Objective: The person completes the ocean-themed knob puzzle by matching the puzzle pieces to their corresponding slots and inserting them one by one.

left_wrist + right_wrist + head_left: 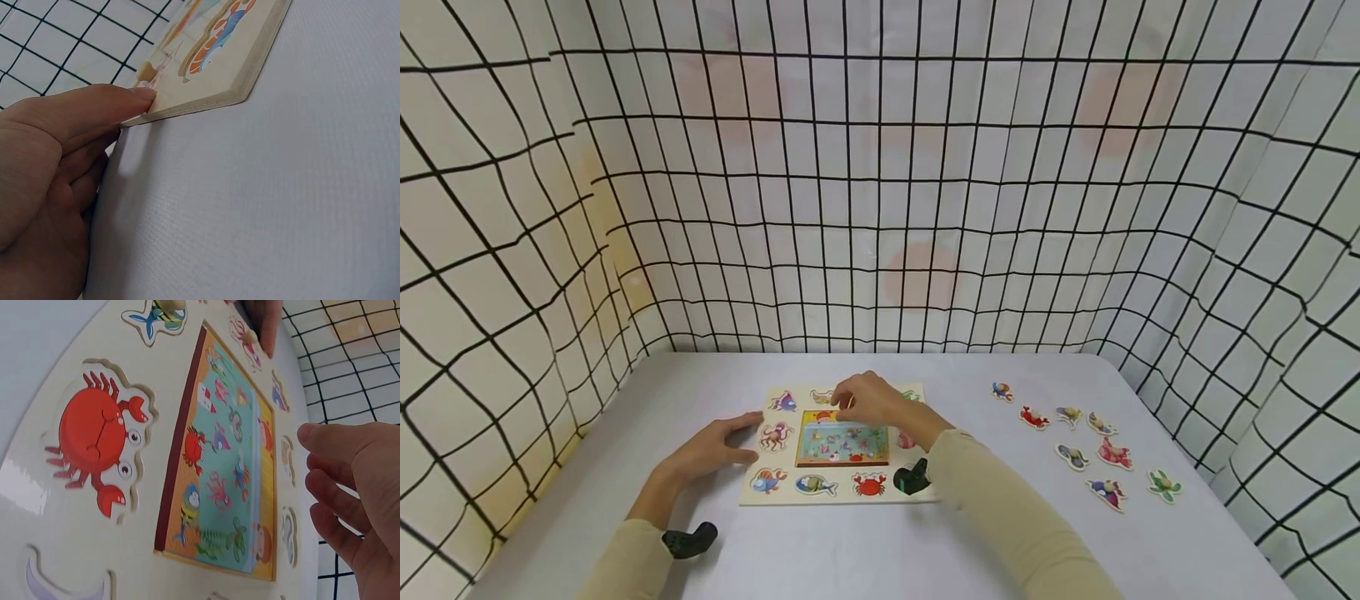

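Observation:
A pale wooden puzzle board [782, 461] with sea-animal cutouts and a framed picture [842, 446] lies on the table. My left hand [707, 450] touches the board's left edge, its thumb extended along the edge in the left wrist view. Over the far part of the board hovers my right hand [872, 400], fingers loosely bent; the right wrist view shows nothing between thumb and fingers. A striped fish piece [164, 314] and an octopus piece [247, 339], both with knobs, sit in their cutouts. The red crab cutout [94, 431] has no piece in it.
Several loose knobbed pieces lie right of the board, among them a red crab [1033, 417], a pink piece [1115, 453] and a green turtle [1164, 486]. Black netting [880, 225] over white walls surrounds the white table [820, 550] at the back and sides.

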Demonstrator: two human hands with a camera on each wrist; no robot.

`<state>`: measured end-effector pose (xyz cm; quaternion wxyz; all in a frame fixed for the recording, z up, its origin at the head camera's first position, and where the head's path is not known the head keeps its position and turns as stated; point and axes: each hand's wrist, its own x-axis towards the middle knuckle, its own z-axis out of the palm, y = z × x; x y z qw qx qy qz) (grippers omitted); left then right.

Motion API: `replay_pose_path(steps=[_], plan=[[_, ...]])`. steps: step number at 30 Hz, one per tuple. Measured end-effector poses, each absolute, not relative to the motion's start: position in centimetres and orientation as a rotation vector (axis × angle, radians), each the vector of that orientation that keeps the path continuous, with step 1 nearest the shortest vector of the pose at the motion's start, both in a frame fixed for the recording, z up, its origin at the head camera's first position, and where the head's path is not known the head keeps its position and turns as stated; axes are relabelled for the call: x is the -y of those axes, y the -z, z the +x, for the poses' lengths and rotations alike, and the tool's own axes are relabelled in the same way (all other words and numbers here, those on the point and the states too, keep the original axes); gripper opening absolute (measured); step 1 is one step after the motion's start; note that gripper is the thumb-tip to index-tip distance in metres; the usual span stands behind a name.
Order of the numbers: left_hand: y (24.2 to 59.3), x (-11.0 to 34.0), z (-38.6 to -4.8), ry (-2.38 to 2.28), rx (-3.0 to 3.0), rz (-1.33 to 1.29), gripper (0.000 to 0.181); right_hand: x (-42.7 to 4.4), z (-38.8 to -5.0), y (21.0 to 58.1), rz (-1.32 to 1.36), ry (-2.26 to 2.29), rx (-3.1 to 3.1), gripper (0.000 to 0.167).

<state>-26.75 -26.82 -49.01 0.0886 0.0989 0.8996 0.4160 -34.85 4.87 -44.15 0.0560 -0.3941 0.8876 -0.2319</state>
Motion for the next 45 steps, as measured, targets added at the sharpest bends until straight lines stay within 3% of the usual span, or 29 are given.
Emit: replay_pose_path(steps=[12, 24, 45], plan=[[49.7, 26.9, -27.0, -1.211, -2.674, 0.273, 0.073, -8.2, -35.3, 43.6, -1.228, 0.732, -2.687, 0.021], [49.2, 27.1, -27.4, -1.197, -2.682, 0.295, 0.073, -12.6, -35.5, 43.6, -1.069, 0.765, -2.727, 0.020], [49.5, 27.3, -27.3, -1.201, -2.671, 0.331, 0.074, -22.8, -33.2, 42.9, -0.912, 0.727, -2.831, 0.020]])
